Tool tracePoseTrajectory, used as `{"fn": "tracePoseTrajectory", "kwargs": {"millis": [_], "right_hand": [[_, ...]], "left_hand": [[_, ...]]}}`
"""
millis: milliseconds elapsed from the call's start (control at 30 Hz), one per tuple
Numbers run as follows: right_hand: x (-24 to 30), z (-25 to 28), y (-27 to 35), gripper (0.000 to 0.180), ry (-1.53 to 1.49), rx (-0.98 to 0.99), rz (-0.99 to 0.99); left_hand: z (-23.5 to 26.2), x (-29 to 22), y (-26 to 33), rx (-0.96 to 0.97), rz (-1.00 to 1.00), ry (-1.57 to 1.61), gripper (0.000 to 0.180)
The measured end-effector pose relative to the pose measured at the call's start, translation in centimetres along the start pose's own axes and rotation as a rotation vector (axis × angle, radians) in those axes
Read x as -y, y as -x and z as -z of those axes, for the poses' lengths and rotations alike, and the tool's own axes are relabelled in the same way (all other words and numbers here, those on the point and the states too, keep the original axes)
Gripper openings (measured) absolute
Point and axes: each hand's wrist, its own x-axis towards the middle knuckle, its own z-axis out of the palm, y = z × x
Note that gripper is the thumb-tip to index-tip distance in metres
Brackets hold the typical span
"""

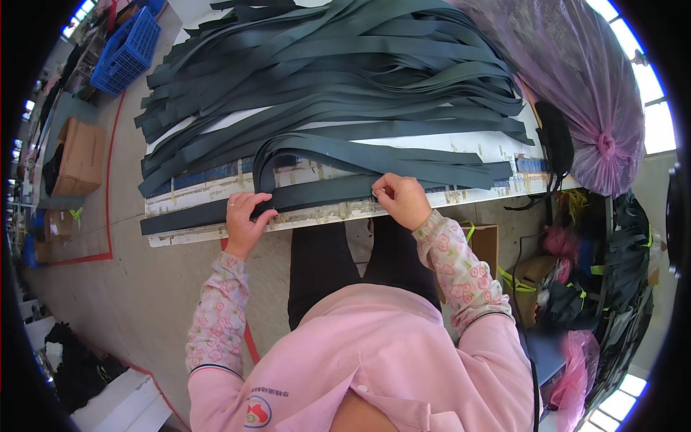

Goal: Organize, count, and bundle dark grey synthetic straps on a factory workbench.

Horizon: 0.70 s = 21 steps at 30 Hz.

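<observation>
Along the near edge of the table lies a dark grey-green webbing strap. It runs left past my left hand and loops back over itself. My left hand rests on the strap, with its thumb and fingers apart. Farther right, my right hand has thumb and forefinger pinched at the strap's near edge. Just beyond my hands, an arched strap folds over toward the right, where several cut ends lie together. A large heap of similar straps spreads across the far part of the table.
The table has a worn, taped near edge. At the right stand a tied purple plastic bag and a hanging black item. Cartons and hung straps are below right. A blue crate and a cardboard box stand left.
</observation>
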Motion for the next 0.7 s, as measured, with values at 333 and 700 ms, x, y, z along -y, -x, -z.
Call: {"fn": "tracePoseTrajectory", "kwargs": {"millis": [333, 700], "right_hand": [[-0.8, -0.7, 0.1, 0.009, 0.027, -0.066, 0.065], [0.1, 1.0, -0.3, 0.012, -0.188, 0.037, -0.037]], "left_hand": [[0.1, -0.3, 0.0, -0.002, -0.008, 0.003, 0.034], [-0.1, 0.3, 0.0, 0.001, -0.019, -0.006, 0.034]]}}
